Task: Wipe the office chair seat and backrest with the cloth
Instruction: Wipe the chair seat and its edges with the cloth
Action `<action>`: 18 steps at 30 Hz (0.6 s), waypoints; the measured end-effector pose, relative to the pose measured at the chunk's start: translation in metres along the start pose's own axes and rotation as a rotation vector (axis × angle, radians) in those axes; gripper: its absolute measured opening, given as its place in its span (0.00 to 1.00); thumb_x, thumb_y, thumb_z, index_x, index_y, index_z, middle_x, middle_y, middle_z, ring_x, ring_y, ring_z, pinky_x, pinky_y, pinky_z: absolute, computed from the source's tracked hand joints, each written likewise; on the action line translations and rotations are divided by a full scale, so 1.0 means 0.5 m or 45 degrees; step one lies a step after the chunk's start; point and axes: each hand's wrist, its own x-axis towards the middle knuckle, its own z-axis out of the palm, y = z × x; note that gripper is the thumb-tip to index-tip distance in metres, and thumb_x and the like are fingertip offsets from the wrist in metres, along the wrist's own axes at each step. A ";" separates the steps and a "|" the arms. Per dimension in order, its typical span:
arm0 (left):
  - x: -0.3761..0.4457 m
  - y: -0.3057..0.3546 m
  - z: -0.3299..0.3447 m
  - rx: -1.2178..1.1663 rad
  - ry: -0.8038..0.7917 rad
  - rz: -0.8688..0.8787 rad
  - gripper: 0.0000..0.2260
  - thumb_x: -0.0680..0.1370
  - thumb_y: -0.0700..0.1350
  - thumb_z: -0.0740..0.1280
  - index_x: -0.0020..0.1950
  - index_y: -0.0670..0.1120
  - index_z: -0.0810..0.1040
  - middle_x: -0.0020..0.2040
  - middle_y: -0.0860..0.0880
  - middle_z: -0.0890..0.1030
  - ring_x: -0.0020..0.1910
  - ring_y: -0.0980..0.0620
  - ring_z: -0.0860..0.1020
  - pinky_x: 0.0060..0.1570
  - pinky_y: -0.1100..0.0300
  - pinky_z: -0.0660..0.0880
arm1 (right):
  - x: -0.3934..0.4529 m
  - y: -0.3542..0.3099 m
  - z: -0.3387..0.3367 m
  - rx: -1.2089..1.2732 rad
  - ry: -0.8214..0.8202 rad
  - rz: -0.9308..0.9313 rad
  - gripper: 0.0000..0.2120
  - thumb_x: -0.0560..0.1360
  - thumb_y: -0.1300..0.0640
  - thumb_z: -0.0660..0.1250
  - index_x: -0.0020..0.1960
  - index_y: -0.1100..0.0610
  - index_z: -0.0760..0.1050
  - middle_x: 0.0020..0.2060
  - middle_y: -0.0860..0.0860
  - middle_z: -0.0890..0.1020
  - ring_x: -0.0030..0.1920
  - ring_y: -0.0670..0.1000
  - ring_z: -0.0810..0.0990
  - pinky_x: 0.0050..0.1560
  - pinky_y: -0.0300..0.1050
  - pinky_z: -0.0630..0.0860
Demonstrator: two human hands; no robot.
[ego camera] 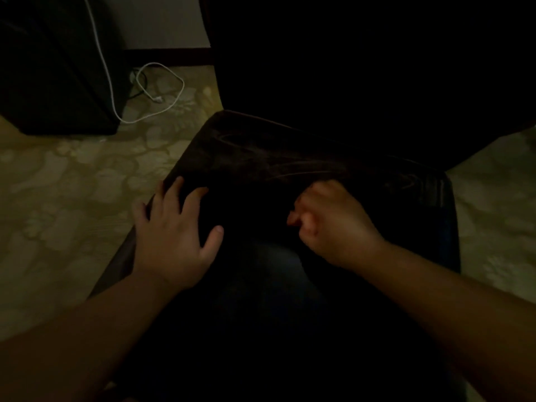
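Chair seat [290, 158], dark, smooth and rounded at its corners, fills the dim middle below a black backrest [362, 68]. Left hand [171, 236] rests flat, fingers spread, on the seat's left edge. Right hand [330, 224], blurred, has curled fingers; whether it holds a cloth cannot be told.

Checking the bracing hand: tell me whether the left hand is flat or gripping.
Flat. The left hand lies with fingers spread and straight on the seat near its left edge, curled around nothing.

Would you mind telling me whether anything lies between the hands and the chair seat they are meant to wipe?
Nothing visible does. The left hand rests flat on the seat; the right hand, blurred and curled, is right over it. No cloth can be made out.
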 end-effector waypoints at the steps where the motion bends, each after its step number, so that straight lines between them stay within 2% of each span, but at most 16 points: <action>1: 0.000 0.002 0.000 -0.007 0.002 0.004 0.33 0.77 0.67 0.58 0.79 0.54 0.63 0.82 0.40 0.62 0.83 0.37 0.56 0.74 0.29 0.58 | -0.023 0.005 -0.005 0.031 -0.044 -0.087 0.12 0.73 0.50 0.60 0.47 0.50 0.81 0.49 0.48 0.79 0.52 0.54 0.77 0.49 0.53 0.78; 3: 0.000 0.005 0.000 -0.017 0.000 0.001 0.33 0.77 0.67 0.58 0.79 0.54 0.63 0.82 0.40 0.61 0.83 0.37 0.55 0.74 0.28 0.57 | -0.029 0.045 -0.020 -0.018 -0.029 -0.096 0.11 0.73 0.51 0.61 0.47 0.50 0.81 0.48 0.50 0.80 0.51 0.56 0.79 0.52 0.51 0.77; 5: 0.002 0.006 0.003 -0.020 -0.001 -0.014 0.33 0.77 0.67 0.58 0.79 0.54 0.63 0.82 0.40 0.62 0.83 0.37 0.54 0.74 0.28 0.57 | 0.026 0.067 -0.021 -0.173 0.027 0.061 0.10 0.72 0.48 0.58 0.43 0.51 0.76 0.45 0.53 0.78 0.48 0.60 0.78 0.49 0.49 0.72; 7: 0.003 0.006 0.006 -0.044 0.014 -0.018 0.33 0.77 0.66 0.59 0.79 0.53 0.64 0.82 0.40 0.62 0.83 0.37 0.55 0.74 0.28 0.57 | 0.101 0.033 -0.008 -0.191 0.071 0.237 0.07 0.73 0.48 0.60 0.41 0.51 0.70 0.44 0.55 0.75 0.48 0.61 0.76 0.46 0.48 0.70; 8: 0.002 0.007 0.007 -0.062 0.024 -0.015 0.33 0.77 0.66 0.59 0.79 0.53 0.64 0.81 0.40 0.63 0.83 0.38 0.56 0.74 0.28 0.57 | 0.124 -0.002 0.003 -0.147 0.076 0.276 0.06 0.74 0.51 0.63 0.42 0.52 0.72 0.46 0.56 0.75 0.50 0.60 0.75 0.46 0.50 0.72; 10: -0.003 0.007 0.006 -0.104 0.043 -0.024 0.33 0.76 0.65 0.60 0.78 0.52 0.65 0.81 0.41 0.64 0.83 0.39 0.56 0.75 0.29 0.57 | 0.128 -0.058 0.023 -0.100 0.013 0.151 0.06 0.76 0.52 0.64 0.48 0.54 0.77 0.51 0.55 0.75 0.54 0.58 0.74 0.50 0.55 0.78; 12: -0.006 0.006 0.006 -0.137 0.064 -0.029 0.33 0.76 0.65 0.61 0.78 0.51 0.64 0.81 0.42 0.64 0.83 0.40 0.56 0.75 0.30 0.58 | 0.089 -0.063 0.019 -0.019 -0.108 -0.142 0.11 0.74 0.49 0.59 0.48 0.52 0.78 0.50 0.52 0.75 0.53 0.56 0.74 0.48 0.58 0.78; 14: -0.008 0.006 0.007 -0.158 0.083 -0.024 0.33 0.76 0.64 0.62 0.78 0.50 0.64 0.81 0.42 0.64 0.83 0.40 0.57 0.75 0.31 0.58 | 0.062 -0.025 0.000 -0.015 -0.160 -0.259 0.16 0.72 0.47 0.57 0.49 0.52 0.80 0.49 0.52 0.77 0.51 0.57 0.76 0.48 0.57 0.78; 16: -0.008 0.008 0.007 -0.178 0.100 -0.012 0.33 0.76 0.64 0.63 0.78 0.50 0.65 0.80 0.41 0.66 0.82 0.40 0.59 0.75 0.31 0.58 | 0.076 0.025 -0.010 -0.098 0.011 -0.140 0.18 0.71 0.48 0.57 0.48 0.56 0.81 0.46 0.57 0.79 0.47 0.63 0.79 0.48 0.55 0.78; 18: -0.007 0.008 0.007 -0.184 0.116 -0.003 0.32 0.76 0.63 0.63 0.77 0.49 0.65 0.79 0.41 0.66 0.82 0.39 0.60 0.74 0.31 0.58 | 0.124 0.037 -0.008 -0.157 0.200 0.094 0.14 0.70 0.51 0.60 0.43 0.59 0.78 0.43 0.59 0.77 0.43 0.65 0.78 0.44 0.49 0.72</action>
